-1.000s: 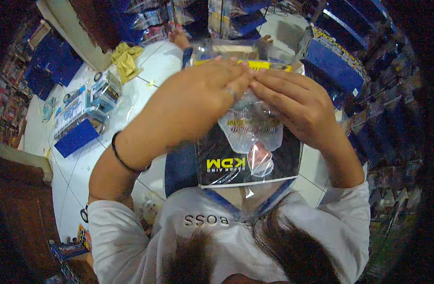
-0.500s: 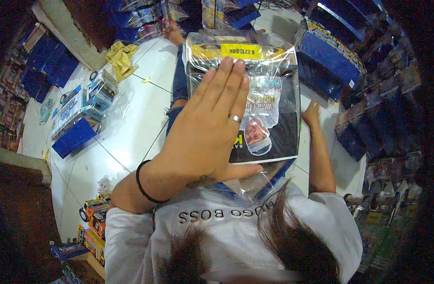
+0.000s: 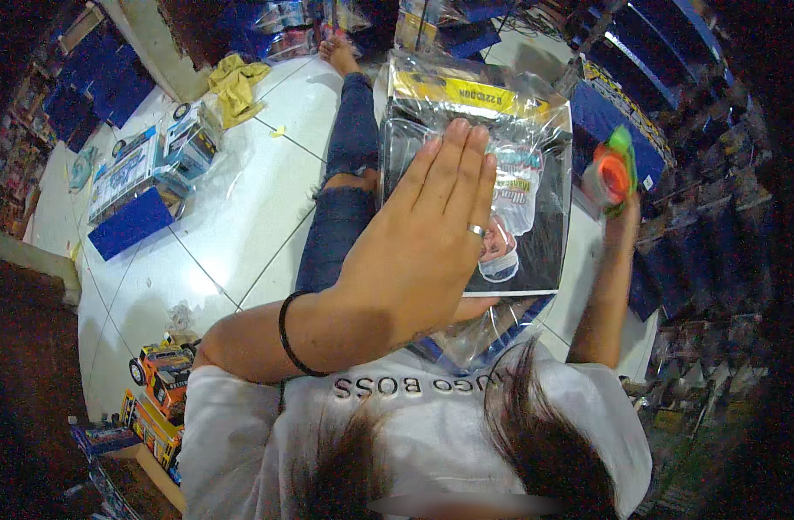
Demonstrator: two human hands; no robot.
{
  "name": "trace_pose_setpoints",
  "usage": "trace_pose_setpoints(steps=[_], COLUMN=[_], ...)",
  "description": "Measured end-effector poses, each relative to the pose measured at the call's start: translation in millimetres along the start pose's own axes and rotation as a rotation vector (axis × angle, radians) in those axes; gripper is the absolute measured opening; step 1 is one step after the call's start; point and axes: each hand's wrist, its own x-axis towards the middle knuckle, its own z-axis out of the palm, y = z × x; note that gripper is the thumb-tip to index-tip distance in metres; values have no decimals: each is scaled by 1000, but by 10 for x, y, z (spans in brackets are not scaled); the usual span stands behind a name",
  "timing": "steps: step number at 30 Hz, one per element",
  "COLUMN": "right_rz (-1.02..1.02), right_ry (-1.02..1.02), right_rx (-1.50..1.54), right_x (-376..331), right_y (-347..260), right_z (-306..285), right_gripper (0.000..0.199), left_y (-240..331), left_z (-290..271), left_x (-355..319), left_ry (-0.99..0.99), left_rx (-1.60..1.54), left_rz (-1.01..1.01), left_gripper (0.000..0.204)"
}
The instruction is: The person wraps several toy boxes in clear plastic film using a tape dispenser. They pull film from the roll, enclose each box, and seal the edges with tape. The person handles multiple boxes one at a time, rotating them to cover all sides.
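Note:
My left hand (image 3: 423,234) lies flat, fingers stretched out together, on a box (image 3: 544,251) in clear plastic wrap. The box is black with a yellow band at its far end and a picture of a person on its face. It rests over my lap, its loose plastic (image 3: 479,342) gathered at the near end. Out to the right of the box, my right hand (image 3: 626,211) grips a green and orange tape dispenser (image 3: 612,176), smeared by motion. Most of the right hand's fingers are hidden behind the dispenser.
Toy vehicles in blue packaging (image 3: 128,178) lie on the white tiled floor at left, near a crumpled yellow cloth (image 3: 237,89). An orange toy truck (image 3: 165,373) stands at lower left. Dark blue boxes (image 3: 618,108) are stacked along the right.
The right hand has come up beside the box, and the tape dispenser now shows in it. The box and left hand sit further right in view.

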Motion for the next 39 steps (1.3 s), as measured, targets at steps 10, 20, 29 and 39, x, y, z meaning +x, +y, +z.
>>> trace_pose_setpoints(steps=[10,20,29,39], right_rz=[-1085,-1193,-1375,-1259], right_ry=[-1629,-1862,-1146,-706], right_rx=[-781,-1264,-1367,-1459], right_x=[-1844,-1849,-1376,-1494], right_y=[-2061,-2542,-2368,-1958], right_z=[3126,3186,2169,728], right_gripper=[42,41,45,53], left_y=[42,12,38,-41], left_z=[25,118,110,132], left_x=[-45,-109,-35,-119], left_ry=[-63,55,49,76], left_rx=[-40,-70,-54,-116], left_rz=[-63,1,65,82], left_gripper=[114,100,97,100])
